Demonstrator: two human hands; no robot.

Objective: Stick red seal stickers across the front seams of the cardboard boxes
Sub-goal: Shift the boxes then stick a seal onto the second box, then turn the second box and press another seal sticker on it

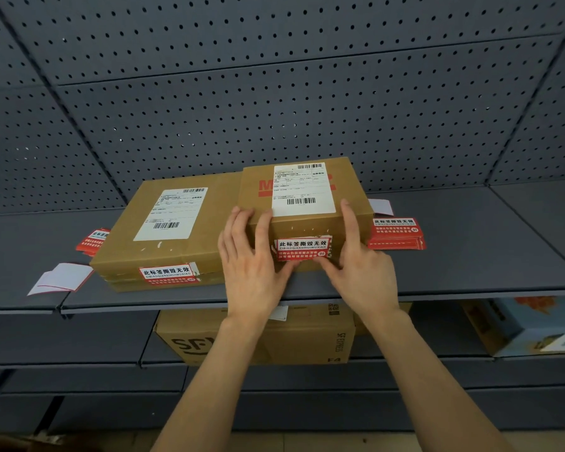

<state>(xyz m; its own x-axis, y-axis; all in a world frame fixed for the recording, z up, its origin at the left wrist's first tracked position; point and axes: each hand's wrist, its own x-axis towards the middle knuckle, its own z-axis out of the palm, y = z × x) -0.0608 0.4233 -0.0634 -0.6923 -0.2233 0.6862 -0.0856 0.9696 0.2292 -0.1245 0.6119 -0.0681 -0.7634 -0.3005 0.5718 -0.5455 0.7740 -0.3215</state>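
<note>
Two flat cardboard boxes lie side by side on a grey shelf (470,272). The right box (300,223) bears a white shipping label and a red seal sticker (302,247) on its front face. My left hand (252,256) grips its left front corner, thumb at the sticker's lower left. My right hand (356,256) holds the right front corner, thumb pressing under the sticker. The left box (163,230) has its own red seal sticker (167,275) across its front seam.
A stack of red stickers (397,234) lies right of the boxes, more red stickers (92,241) at the left. White backing papers (61,278) sit at the shelf's left front, and another backing paper (380,207) lies behind the stack. Below stand a brown SF carton (307,340) and a blue box (529,324).
</note>
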